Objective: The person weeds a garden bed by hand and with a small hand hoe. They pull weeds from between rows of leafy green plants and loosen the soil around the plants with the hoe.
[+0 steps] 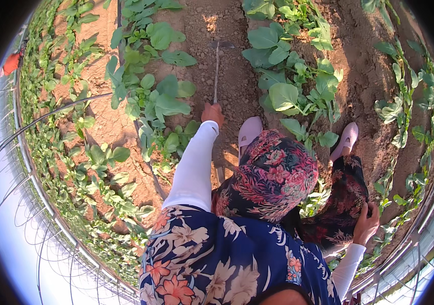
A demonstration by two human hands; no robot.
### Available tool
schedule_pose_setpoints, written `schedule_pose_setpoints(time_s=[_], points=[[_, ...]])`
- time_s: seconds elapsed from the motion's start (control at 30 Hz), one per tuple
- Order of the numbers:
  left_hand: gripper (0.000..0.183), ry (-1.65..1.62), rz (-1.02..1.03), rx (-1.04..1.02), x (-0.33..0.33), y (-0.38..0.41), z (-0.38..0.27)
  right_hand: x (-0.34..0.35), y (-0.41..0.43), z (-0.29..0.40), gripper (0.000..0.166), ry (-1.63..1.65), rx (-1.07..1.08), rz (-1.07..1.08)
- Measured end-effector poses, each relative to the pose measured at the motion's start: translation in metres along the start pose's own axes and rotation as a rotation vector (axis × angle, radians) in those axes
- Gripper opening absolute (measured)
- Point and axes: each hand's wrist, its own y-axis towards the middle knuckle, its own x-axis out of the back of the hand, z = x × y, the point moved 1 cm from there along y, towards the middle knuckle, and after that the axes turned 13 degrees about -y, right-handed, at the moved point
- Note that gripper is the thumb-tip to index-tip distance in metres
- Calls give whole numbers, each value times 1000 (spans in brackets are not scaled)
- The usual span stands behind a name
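My left hand (213,114) is closed around the handle of a hoe (216,74). Its thin shaft runs straight away from me, and the narrow dark blade (222,44) lies crosswise on loose brown soil between two rows of leafy plants. On the other side, my right hand (367,223) rests with bent fingers against the flowered trousers (348,187) at my bent leg; whether it pinches the cloth is unclear. Pink clogs (250,131) are on my feet, one in the furrow near the hoe, the other beyond the plant row to the right.
Broad-leaved green plants (171,95) line the furrow's left side, and another row (283,95) borders its right. A dark hose (152,171) runs along the left row. Curved metal rods (49,114) arch at far left. A red object (11,64) shows at the upper left edge.
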Motion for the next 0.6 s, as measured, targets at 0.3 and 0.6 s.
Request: schedule_pose_setpoints(time_s=[0.3,0.6], points=[[48,-249,-211,-16,-1,-7,-8,5,9,12,19,-32,37,10],[41,-408,-439,-184,20,2,-52,5,7,14,16,-17,12,38]])
